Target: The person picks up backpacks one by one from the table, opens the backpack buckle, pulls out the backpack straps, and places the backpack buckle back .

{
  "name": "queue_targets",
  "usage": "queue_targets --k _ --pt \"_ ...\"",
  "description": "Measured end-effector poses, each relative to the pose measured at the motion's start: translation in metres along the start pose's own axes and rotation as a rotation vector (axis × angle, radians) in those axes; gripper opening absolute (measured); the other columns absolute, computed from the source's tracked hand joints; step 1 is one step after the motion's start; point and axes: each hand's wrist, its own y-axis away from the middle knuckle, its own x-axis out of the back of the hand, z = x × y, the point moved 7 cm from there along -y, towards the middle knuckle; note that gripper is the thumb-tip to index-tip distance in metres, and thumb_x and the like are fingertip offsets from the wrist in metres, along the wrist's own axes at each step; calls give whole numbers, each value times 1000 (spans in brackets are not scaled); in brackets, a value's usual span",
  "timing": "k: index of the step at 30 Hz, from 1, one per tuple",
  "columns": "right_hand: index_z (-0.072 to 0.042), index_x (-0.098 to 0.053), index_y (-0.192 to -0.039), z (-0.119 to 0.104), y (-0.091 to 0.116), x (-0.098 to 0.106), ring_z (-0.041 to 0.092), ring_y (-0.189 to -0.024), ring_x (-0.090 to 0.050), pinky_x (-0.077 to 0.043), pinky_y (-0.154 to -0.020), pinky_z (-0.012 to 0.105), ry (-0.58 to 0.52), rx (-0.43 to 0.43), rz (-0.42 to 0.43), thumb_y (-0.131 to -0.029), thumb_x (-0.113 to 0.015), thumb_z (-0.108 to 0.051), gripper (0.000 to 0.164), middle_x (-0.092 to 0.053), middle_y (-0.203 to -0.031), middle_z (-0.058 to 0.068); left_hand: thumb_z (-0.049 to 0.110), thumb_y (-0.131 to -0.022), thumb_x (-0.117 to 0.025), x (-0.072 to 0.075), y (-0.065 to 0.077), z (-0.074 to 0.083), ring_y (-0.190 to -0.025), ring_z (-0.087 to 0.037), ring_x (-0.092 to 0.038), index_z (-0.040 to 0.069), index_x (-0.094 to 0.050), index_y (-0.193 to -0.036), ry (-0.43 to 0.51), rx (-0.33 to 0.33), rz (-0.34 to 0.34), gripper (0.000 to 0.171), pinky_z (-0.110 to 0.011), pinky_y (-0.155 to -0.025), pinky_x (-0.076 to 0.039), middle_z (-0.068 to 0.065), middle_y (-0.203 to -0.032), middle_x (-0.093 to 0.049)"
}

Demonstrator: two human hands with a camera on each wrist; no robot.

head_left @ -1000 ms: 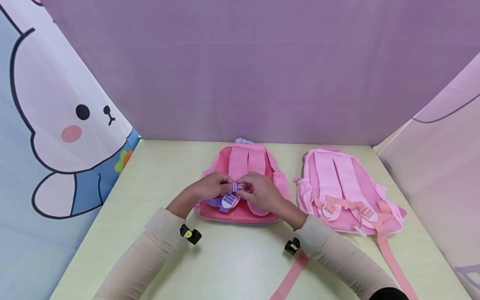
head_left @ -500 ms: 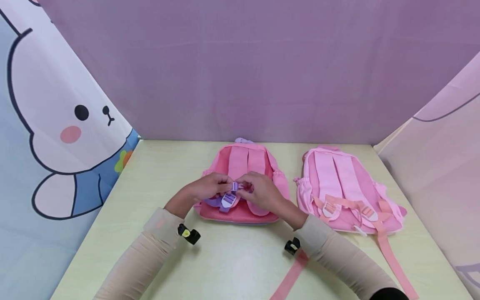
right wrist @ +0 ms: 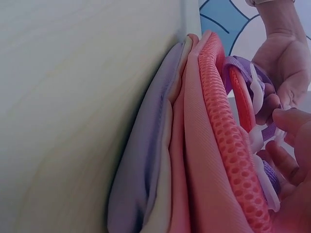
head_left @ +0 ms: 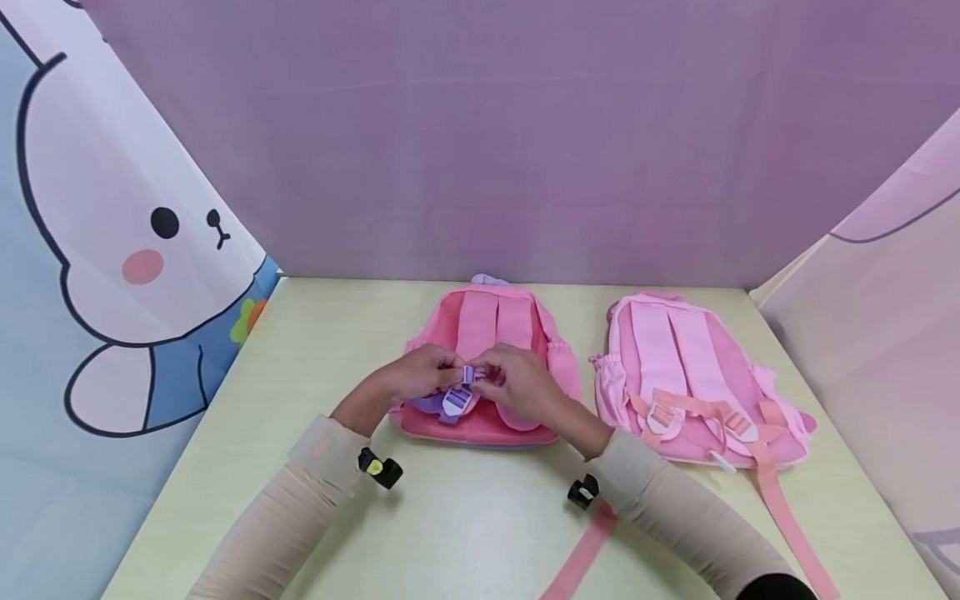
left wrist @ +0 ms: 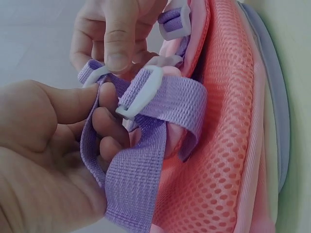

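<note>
A pink backpack lies at the middle of the table with its red mesh back panel and shoulder straps facing up. My left hand pinches a purple webbing strap between thumb and fingertips, just below a small white buckle. From the other side, my right hand pinches at that buckle, its thumb and fingers almost meeting the left fingertips. Beside the left fingers, a white strap slider sits on the purple webbing. Another slider belongs to the second shoulder strap. My fingers partly hide the buckle.
To the right lies a second, lighter pink backpack with peach straps; one long strap end trails to the table's front. Another peach strap runs under my right forearm. A purple cloth wall stands behind the table.
</note>
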Motion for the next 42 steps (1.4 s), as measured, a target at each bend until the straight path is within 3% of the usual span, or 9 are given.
queue_targets --k 11,19,26,34,42 --pt "-11 -74 -113 -4 -2 4 12 -86 -62 -56 -76 27 -12 30 -47 -89 -79 -19 26 -71 -98 1 10 -103 -53 -2 -2 -3 -72 -16 -48 1 -63 -96 68 -18 -54 15 -24 -64 -40 -3 -78 -51" --pt "-13 -75 -116 -5 1 1 10 -86 -60 -54 -76 22 -12 22 -55 -90 -79 -21 28 -69 -97 -1 5 -101 -52 -2 -2 2 -66 -14 -47 3 -65 -89 -65 22 11 18 -24 -57 -37 -2 -73 -51" --pt "-14 -75 -117 -6 -3 6 10 -83 -58 -52 -72 23 -2 13 -18 -90 -79 -21 28 -68 -95 -1 9 -103 -54 2 -1 1 -70 -16 -50 4 -68 -102 16 77 52 16 -24 -62 -41 -4 -79 -55" --pt "-14 -74 -116 -4 -4 5 14 -83 -60 -51 -72 22 8 0 -31 -89 -79 -20 28 -67 -94 -1 14 -103 -57 5 0 -3 -74 -17 -50 4 -67 -100 45 60 24 14 -25 -66 -41 -4 -80 -55" --pt "-14 -73 -115 0 -3 7 19 -85 -62 -52 -72 23 9 -23 -16 -88 -80 -20 28 -66 -95 -2 13 -104 -55 9 7 -2 -87 -19 -55 7 -67 -119 65 24 -25 19 -25 -74 -45 -5 -92 -58"
